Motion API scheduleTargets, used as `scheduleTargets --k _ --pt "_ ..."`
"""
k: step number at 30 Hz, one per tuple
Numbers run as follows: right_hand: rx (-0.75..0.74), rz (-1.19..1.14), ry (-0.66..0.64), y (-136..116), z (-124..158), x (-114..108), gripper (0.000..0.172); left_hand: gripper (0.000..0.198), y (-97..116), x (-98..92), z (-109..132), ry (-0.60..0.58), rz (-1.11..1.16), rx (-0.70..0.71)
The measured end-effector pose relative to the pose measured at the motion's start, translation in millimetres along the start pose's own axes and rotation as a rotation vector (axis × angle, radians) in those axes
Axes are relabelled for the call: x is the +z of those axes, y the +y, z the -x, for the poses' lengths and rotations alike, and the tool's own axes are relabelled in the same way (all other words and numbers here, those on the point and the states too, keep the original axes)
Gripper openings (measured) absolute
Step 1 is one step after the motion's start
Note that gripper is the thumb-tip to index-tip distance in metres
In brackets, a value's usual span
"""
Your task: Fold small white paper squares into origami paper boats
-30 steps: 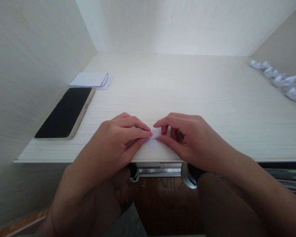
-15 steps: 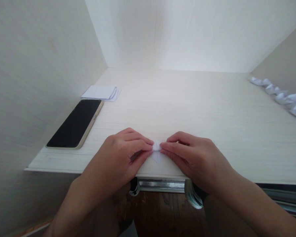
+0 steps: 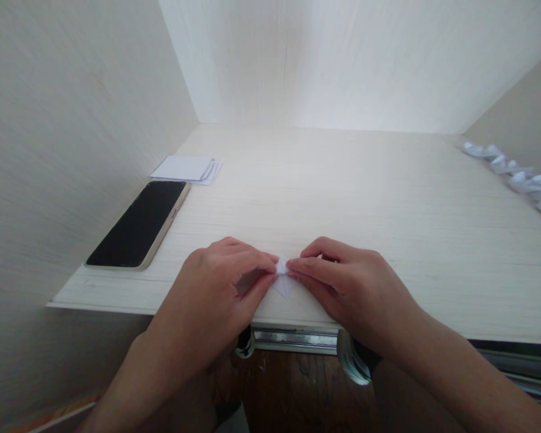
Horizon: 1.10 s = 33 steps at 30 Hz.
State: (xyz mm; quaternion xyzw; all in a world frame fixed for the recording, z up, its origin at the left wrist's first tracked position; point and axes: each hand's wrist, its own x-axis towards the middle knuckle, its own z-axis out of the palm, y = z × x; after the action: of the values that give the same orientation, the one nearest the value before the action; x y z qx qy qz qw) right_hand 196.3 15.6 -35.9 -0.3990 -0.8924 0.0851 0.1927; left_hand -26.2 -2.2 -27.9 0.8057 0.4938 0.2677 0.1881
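A small folded piece of white paper [image 3: 282, 285] is held near the front edge of the white desk, its lower part coming to a point toward me. My left hand [image 3: 228, 282] pinches its left side between thumb and fingers. On the opposite side my right hand [image 3: 347, 276] pinches it the same way, fingertips close to those of the left. Creases show on the paper between the hands; its outer ends are hidden under my fingers.
A phone [image 3: 139, 225] with a dark screen lies at the left of the desk [image 3: 342, 186]. Behind it is a stack of white paper pieces [image 3: 183, 168]. Several folded white paper shapes [image 3: 520, 180] stand in a row along the right side. Walls enclose the desk's left, back and right.
Both hands and the folded paper have shifted very slightly left in view. The grip on both sides stays the same.
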Motion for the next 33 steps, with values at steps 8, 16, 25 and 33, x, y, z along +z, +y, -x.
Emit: scheduleTargets --k 8,16,25,33 --pt "-0.042 0.057 -0.015 0 0 -2 0.023 0.017 -1 -2.6 -6 -0.016 0.032 -0.008" --pt "-0.057 0.02 -0.007 1 -7 3 0.024 0.011 -1 4.3 0 0.095 -0.051 -0.034" --pt "-0.05 0.181 -0.114 -3 -12 1 0.021 0.02 -6 21.7 15 0.22 -0.308 0.33" --pt "-0.114 0.334 -0.176 -9 -8 -8 0.027 0.038 -2 23.6 28 0.104 -0.469 0.314"
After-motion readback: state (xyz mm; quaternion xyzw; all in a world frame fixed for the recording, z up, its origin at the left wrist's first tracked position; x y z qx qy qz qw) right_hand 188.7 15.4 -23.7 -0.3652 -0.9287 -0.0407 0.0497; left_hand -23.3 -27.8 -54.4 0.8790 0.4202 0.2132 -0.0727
